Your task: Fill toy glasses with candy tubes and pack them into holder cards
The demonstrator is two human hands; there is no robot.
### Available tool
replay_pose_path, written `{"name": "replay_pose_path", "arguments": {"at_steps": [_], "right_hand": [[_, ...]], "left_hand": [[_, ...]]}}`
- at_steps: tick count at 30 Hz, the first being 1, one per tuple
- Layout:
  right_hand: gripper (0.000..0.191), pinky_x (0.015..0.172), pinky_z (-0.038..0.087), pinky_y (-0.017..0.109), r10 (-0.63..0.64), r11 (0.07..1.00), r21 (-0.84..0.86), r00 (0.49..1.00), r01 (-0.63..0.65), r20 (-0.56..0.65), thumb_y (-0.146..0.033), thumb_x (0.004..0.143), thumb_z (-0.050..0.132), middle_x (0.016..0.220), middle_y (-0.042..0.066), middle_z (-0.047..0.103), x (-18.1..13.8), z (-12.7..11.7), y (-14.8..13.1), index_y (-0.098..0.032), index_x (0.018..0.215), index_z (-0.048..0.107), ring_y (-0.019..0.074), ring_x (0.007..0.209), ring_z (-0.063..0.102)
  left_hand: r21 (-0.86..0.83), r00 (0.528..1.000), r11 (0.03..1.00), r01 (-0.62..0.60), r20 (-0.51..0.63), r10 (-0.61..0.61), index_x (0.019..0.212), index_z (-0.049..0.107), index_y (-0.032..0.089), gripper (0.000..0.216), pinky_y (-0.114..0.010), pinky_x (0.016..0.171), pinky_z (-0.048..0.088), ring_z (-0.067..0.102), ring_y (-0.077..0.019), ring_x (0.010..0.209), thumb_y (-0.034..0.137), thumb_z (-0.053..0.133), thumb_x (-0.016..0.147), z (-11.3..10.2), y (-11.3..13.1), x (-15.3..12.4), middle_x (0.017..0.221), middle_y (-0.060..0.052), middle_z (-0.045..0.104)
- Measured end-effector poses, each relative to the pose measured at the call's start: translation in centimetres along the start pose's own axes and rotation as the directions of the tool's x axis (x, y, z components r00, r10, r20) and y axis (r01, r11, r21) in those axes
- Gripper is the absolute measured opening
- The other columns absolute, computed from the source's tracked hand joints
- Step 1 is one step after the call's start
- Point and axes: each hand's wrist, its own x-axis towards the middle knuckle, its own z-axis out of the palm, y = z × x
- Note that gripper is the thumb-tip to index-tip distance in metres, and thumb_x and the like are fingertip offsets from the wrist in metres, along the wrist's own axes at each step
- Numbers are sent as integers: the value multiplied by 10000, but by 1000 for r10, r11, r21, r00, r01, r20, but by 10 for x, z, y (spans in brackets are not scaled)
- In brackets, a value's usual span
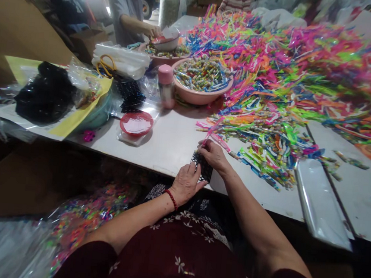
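My left hand (185,181), with a red bead bracelet at its wrist, holds the lower part of a small black patterned bag (206,172) against the table's front edge. Its fingers lie over the bag and the thumb stretches along the near end. At the bag's upper end, my right hand (215,157) is closed in a pinch. A bright pink plastic strip (212,130) comes out by those fingertips; their exact grip is partly hidden. Just right of that hand lies a pile of small wrapped tubes with coloured strips (265,150).
Brightly coloured strips (270,60) heap across the back right. A pink basin (197,97) of small tubes, a pink-capped bottle (166,87) and a red dish (136,124) stand left of them. Clear plastic sleeves (321,203) overhang the edge. A co-worker's hand (154,32) holds a bowl.
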Motion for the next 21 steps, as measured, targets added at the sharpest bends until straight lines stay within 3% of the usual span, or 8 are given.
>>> {"name": "replay_pose_path", "arguments": {"at_steps": [6,11,17,21], "right_hand": [[97,714,419,287,-95,971,-211,991,113,95,-242,829,553,791,34,677,5,-6,-8,-204,861,636,191,749,575],[57,656,353,276,-89,938,-318,981,140,171,-191,797,572,699,26,627,9,-13,-14,-203,748,598,175,668,515],[94,645,341,264,-90,941,-304,978,146,189,-197,838,564,692,15,630,7,-12,-14,-202,762,619,166,660,509],[92,651,347,260,-96,909,-384,977,165,192,-184,853,572,740,36,669,5,-6,-15,-201,799,644,174,688,531]], "left_hand": [[-13,1000,1000,-1,-5,1,1366,539,51,611,-469,952,507,587,-330,1107,524,544,979,1,0,0,1316,-248,580],[-27,1000,1000,1,13,-1,1376,530,35,626,-474,952,505,583,-333,1101,519,541,980,0,0,1,1325,-259,571],[-36,1000,999,0,3,0,1373,528,37,610,-481,949,508,589,-337,1097,504,547,982,2,-1,1,1325,-264,568],[-73,1000,997,-8,-4,8,1352,537,38,584,-491,942,510,582,-359,1129,472,590,964,2,-2,3,1317,-270,561]]}}
